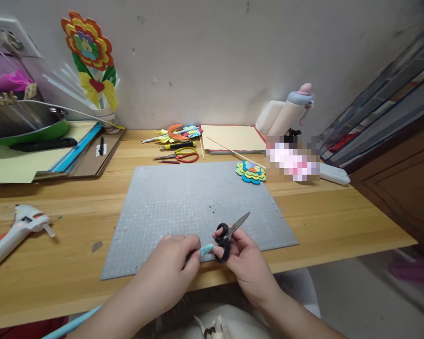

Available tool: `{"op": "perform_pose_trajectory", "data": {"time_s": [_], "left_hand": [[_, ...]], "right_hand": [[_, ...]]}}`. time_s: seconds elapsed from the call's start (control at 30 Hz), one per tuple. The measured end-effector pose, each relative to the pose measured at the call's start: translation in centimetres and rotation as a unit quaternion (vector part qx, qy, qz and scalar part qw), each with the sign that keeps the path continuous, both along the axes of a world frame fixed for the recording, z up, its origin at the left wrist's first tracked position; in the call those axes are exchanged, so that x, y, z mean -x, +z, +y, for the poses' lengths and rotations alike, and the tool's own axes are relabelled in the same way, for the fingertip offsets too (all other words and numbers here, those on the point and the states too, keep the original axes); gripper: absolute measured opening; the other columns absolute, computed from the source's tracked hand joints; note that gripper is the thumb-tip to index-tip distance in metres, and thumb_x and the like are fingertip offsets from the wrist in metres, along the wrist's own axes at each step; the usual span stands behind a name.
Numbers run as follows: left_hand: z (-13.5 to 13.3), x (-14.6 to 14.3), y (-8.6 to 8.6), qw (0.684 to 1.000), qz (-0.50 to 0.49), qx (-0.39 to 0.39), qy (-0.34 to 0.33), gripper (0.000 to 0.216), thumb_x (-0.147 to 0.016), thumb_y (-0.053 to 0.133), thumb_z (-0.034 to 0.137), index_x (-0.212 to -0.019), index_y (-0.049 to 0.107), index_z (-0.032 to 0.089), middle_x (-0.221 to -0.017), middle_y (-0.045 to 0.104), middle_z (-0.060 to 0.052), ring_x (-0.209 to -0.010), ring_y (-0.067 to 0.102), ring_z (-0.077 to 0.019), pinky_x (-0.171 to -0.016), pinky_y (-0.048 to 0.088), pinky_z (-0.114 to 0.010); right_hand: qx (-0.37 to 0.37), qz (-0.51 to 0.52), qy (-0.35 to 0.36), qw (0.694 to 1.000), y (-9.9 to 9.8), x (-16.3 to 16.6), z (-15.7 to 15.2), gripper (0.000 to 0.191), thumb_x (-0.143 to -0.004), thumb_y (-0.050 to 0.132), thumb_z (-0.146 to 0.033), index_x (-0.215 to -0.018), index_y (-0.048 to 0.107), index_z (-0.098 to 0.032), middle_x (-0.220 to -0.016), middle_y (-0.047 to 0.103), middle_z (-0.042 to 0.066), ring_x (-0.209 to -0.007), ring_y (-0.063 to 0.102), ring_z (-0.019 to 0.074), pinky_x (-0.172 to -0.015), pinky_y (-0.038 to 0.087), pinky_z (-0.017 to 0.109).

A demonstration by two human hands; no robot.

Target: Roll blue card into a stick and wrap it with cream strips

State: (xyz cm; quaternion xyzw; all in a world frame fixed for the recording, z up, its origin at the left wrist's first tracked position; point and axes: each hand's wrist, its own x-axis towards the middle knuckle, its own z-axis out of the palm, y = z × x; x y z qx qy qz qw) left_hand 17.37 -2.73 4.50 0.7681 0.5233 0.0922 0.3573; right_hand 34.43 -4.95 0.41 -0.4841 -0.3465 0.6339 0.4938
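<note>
My right hand grips black-handled scissors, with fingers through the loops and the blades pointing up and right over the grey cutting mat. My left hand is closed around a light blue stick. Its tip shows between my two hands, right beside the scissor handles. A light blue length also shows below my left forearm at the table's front edge. Both hands sit at the mat's near edge.
A white glue gun lies at the left. A layered paper flower sits at the mat's far right corner. Yellow and red scissors, paper scraps, a thin wooden stick and cream card lie behind. A tall paper flower stands back left.
</note>
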Motion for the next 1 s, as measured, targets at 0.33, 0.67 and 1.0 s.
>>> {"op": "perform_pose_trajectory", "data": {"time_s": [0.33, 0.67, 1.0], "left_hand": [[-0.9, 0.6, 0.0, 0.999, 0.003, -0.030, 0.015, 0.019, -0.086, 0.047, 0.032, -0.073, 0.057, 0.021, -0.073, 0.059, -0.002, -0.074, 0.050, -0.0192, -0.064, 0.028, -0.029], [-1.9, 4.0, 0.3, 0.969, 0.107, -0.209, 0.075, 0.021, -0.089, 0.049, 0.039, -0.088, 0.064, 0.026, -0.070, 0.057, 0.000, -0.071, 0.051, -0.0184, -0.069, 0.031, -0.032], [-2.1, 4.2, 1.5, 0.912, 0.148, -0.377, 0.061, 0.019, -0.091, 0.050, 0.030, -0.103, 0.064, 0.029, -0.073, 0.066, 0.003, -0.074, 0.050, -0.0199, -0.067, 0.027, -0.034]], "right_hand": [[-0.004, 0.085, -0.088, 0.992, -1.2, 1.3, 0.6, 0.037, -0.058, 0.084, -0.027, -0.086, 0.061, -0.019, -0.081, 0.060, -0.003, -0.072, 0.053, 0.0087, -0.067, 0.043, 0.019], [0.039, 0.088, -0.043, 0.994, 0.0, -0.5, 0.5, 0.042, -0.069, 0.074, -0.051, -0.084, 0.056, -0.017, -0.070, 0.057, -0.004, -0.043, 0.053, 0.0054, -0.041, 0.042, 0.017], [0.080, -0.042, 0.257, 0.962, 1.8, 0.0, -2.3, 0.053, -0.073, 0.059, -0.067, -0.084, 0.056, -0.015, -0.077, 0.060, 0.002, -0.033, 0.040, 0.0007, -0.030, 0.026, 0.015]]}}
